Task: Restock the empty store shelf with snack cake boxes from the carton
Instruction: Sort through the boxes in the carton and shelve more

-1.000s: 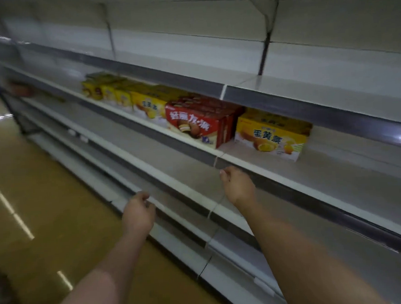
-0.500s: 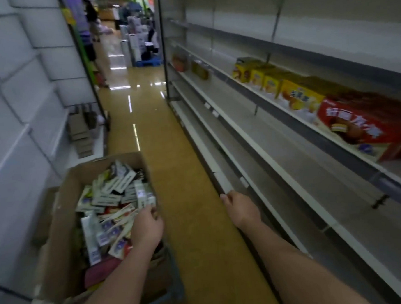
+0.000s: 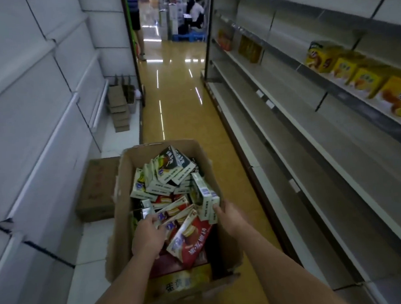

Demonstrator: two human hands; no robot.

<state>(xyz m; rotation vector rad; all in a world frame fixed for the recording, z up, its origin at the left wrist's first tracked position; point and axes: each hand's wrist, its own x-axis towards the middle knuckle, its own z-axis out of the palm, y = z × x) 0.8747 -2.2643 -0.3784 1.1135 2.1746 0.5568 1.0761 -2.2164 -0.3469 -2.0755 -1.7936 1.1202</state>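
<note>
Running up the middle of the store aisle, a glossy yellow-tan floor (image 3: 181, 120) separates pale empty wall panels on the left from long grey metal shelves (image 3: 294, 132) on the right, whose upper tier carries a row of yellow snack cake boxes (image 3: 354, 76) near its front edge. Standing on the floor below the camera, an open brown cardboard carton (image 3: 124, 194) holds a loose jumble of white-and-green boxes (image 3: 165, 172) toward its far end and red snack cake boxes (image 3: 190, 239) toward its near end, with a yellow box at the near wall. Inside it the left hand (image 3: 148, 237) curls its fingers round a box among the red ones, and the right hand (image 3: 231, 218) grips an upright white-and-green box by the carton's right wall.
</note>
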